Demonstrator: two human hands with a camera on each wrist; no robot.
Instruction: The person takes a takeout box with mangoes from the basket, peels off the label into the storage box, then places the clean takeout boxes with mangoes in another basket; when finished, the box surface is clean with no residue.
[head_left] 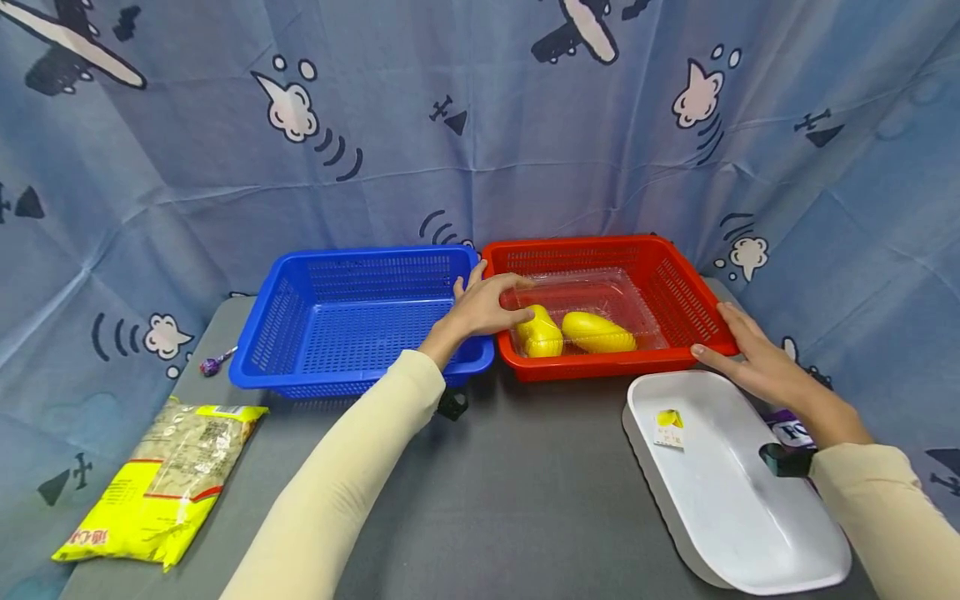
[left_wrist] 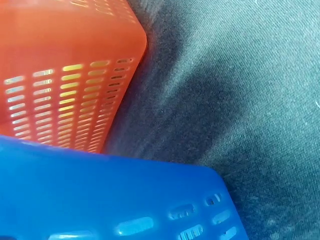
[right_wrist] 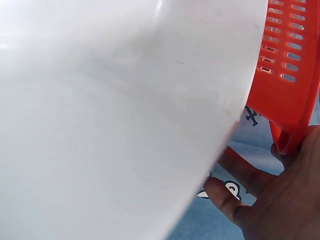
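Note:
A red plastic basket (head_left: 600, 363) stands at the back. In it lies a clear plastic box (head_left: 641, 312) beside a pear-shaped yellow fruit (head_left: 542, 335) and an elongated yellow fruit (head_left: 597, 332). My left hand (head_left: 483, 307) reaches over the basket's left edge with fingers spread, its thumb near the pear-shaped fruit; contact there cannot be made out. At the right front corner, my right hand (head_left: 765, 367) holds the red rim, with a finger behind it in the right wrist view. A blue basket (head_left: 360, 379) stands left of the red one, under my left wrist.
A white tray (head_left: 738, 492) with a small lemon-printed label (head_left: 669, 428) lies at the front right. Partly behind it is a purple package (head_left: 789, 427). At the left are a yellow bag (head_left: 161, 483) and a wrapped lollipop (head_left: 213, 365). A blue curtain (head_left: 465, 125) hangs behind the grey table.

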